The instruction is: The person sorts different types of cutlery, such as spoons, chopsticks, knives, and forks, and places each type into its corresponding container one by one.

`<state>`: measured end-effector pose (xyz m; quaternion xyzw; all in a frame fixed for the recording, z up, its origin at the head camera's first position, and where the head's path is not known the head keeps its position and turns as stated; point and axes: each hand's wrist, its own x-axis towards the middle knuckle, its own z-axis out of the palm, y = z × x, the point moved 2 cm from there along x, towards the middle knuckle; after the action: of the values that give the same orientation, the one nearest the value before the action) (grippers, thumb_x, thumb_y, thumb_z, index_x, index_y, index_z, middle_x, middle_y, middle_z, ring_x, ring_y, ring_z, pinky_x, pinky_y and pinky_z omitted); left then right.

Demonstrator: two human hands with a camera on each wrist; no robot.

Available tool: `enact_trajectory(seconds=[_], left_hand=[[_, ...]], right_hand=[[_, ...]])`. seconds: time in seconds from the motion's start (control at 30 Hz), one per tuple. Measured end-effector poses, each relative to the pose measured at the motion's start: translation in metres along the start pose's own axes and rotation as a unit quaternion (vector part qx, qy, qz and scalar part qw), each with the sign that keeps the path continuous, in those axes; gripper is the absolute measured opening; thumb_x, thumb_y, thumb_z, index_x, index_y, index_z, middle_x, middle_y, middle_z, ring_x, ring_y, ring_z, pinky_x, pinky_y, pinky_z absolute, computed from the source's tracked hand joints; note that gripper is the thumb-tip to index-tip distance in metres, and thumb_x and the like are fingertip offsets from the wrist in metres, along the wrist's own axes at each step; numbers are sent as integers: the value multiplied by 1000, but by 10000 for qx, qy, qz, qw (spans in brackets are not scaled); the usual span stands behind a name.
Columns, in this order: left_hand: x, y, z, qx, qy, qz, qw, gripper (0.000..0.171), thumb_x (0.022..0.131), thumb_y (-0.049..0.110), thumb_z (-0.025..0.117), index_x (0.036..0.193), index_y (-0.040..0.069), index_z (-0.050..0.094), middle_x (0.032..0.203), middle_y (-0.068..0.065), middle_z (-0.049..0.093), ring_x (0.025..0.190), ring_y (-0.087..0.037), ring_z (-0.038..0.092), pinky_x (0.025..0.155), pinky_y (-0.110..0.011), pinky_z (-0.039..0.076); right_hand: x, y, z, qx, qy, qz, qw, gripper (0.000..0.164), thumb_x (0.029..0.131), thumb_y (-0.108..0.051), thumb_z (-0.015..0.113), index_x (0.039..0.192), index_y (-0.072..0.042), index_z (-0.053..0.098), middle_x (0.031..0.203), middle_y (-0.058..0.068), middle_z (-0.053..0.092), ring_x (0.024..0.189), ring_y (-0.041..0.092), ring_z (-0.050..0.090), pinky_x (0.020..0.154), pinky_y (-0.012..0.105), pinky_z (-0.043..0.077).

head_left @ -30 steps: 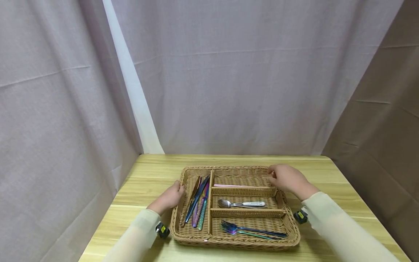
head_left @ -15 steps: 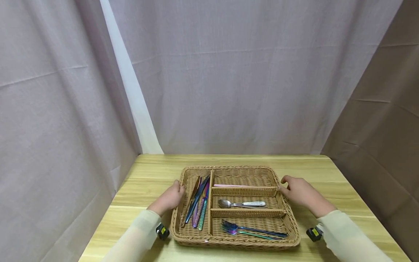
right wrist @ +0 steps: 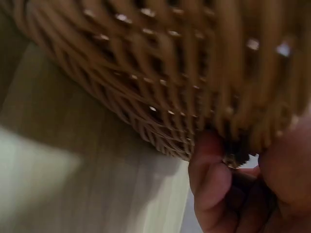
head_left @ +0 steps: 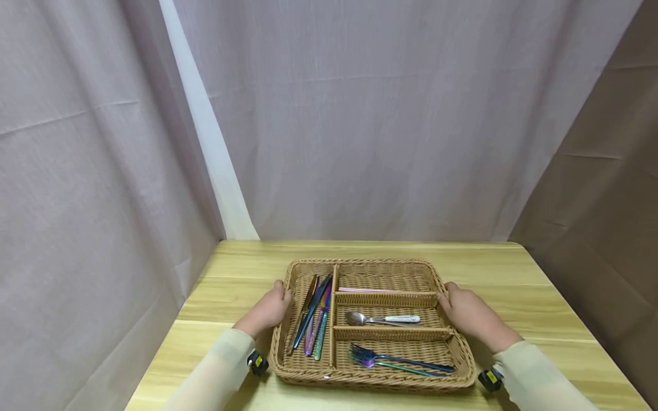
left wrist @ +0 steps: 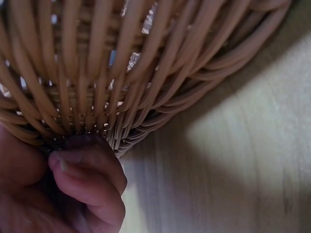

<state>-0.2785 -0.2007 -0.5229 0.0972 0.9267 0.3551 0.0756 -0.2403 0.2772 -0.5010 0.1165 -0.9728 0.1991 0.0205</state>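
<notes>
A brown wicker cutlery basket (head_left: 370,378) with four-sided rim and inner dividers sits between my hands. My left hand (head_left: 267,308) grips its left side, thumb over the rim; in the left wrist view curled fingers (left wrist: 92,179) press under the woven wall. On the opposite side my right hand (head_left: 470,313) holds the right rim the same way, its fingers (right wrist: 211,184) curled beneath the weave. Knives (head_left: 311,314) lie in the left compartment. Pink chopsticks (head_left: 360,290) rest in the back one, a spoon (head_left: 380,318) with a white handle in the middle, forks (head_left: 401,362) in front.
The basket is over a light wooden table (head_left: 247,257). Grey curtains (head_left: 380,142) hang behind and at the left, with a darker brown cloth (head_left: 601,200) at the right. Small black devices with yellow marks sit at both wrists.
My right hand has come from the back right corner, moved outward and down, and taken hold of the right rim. My left hand keeps its grip; the basket shifts only slightly in view.
</notes>
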Motion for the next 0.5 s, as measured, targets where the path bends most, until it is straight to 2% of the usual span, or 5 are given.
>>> enact_trajectory(seconds=[0.1,0.2,0.33,0.5], left_hand=[[-2,1,-1,-92,17,3,10000,35,121,23,38,135,-9,39,82,-11,52,69,-24,54,64,-41,52],[-3,2,-1,-135,28,-16,9999,33,121,24,39,132,-7,39,79,-6,50,63,-20,49,58,-36,47],[-3,5,-1,-63,30,30,10000,30,121,25,40,129,-4,40,82,-9,54,64,-21,52,58,-37,49],[-1,10,-5,679,119,194,9974,38,120,26,43,137,-7,44,85,-12,61,71,-22,61,66,-42,56]], right_hand=[[-2,-2,2,13,71,-35,10000,43,117,-16,48,131,24,49,90,26,69,89,45,74,82,64,60],[-3,-3,2,26,24,9,10000,44,118,-17,46,133,25,47,91,25,69,90,44,74,82,64,60],[-5,-3,-1,13,-31,56,10000,47,119,-18,44,137,26,44,96,30,70,93,48,74,86,66,59],[-4,-3,-7,-63,-37,-30,10000,42,117,-19,50,130,21,52,90,22,70,91,47,74,85,66,59]])
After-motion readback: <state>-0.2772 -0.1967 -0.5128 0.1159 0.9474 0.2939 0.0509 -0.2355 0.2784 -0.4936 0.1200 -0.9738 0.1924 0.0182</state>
